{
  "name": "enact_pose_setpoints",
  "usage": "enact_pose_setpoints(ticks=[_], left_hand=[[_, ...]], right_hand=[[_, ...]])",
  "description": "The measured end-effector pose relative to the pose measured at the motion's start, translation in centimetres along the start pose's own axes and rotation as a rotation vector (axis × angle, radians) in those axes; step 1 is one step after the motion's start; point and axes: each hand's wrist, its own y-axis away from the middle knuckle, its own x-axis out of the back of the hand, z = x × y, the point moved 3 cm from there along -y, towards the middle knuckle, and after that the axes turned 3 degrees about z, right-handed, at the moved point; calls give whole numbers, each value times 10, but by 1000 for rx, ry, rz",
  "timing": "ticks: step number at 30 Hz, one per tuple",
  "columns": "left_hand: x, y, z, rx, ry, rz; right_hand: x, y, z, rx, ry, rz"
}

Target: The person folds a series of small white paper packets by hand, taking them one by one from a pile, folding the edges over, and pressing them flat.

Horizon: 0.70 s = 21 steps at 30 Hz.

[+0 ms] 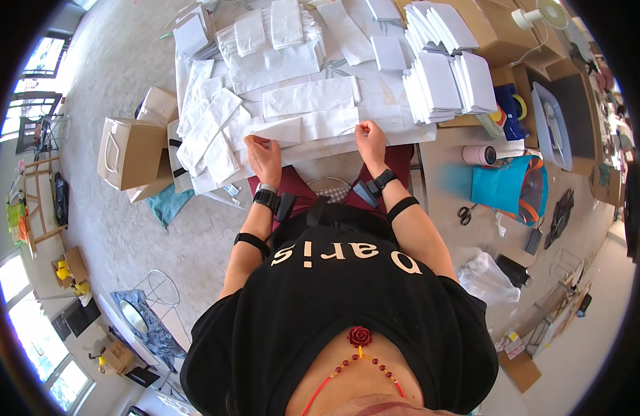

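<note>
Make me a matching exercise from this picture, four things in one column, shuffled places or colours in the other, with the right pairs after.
Column one
1. White, flat, thin material
2. Black-handled metal scissors
3. Turquoise soft-sided bag
4. Small white round-headed fan

Column two
A. Trimmed in orange
B. Beside brown cardboard boxes, at the picture's upper right
C. Lying on the pale floor, to the person's right
D. At the fingertips of the left hand and the right hand

Right pairs: 1-D, 2-C, 3-A, 4-B
</note>
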Motion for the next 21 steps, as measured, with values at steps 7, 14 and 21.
enact_pose_setpoints(ticks=[7,14,21], left_hand=[[-3,0,1,22,39,-20],[-6,4,-1,-166,-25,46],[-11,2,0,-49,149,-32]], right_hand=[[10,2,-13,7,90,2],[12,1,-15,-4,131,-16],[15,0,-15,-11,126,-20]])
